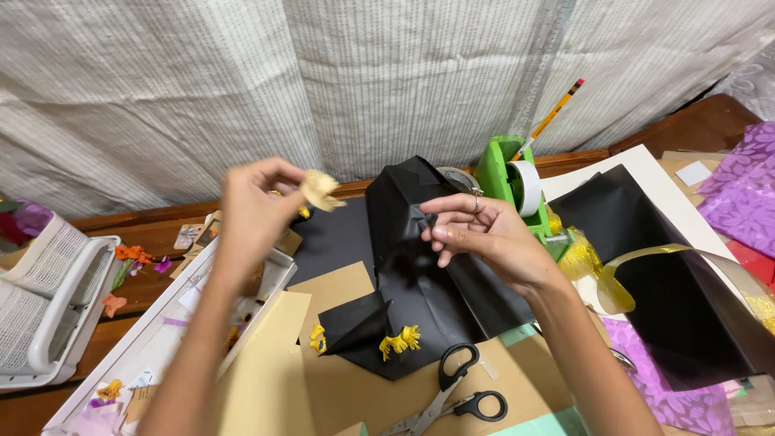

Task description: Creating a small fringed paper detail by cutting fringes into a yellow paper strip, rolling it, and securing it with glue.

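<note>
Left hand (254, 206) pinches a crumpled tan paper scrap (320, 190); right hand (484, 234) grips the black paper sheet (412, 242) above the table (153, 234).

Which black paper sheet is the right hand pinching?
The crumpled black sheet standing up at centre, gripped by the right hand. The other black sheet lies flatter at far right under a gold ribbon, untouched.

black paper sheet (408, 234): crumpled, raised upright, pinched | tan paper scrap (320, 190): small, crumpled, held aloft
</note>
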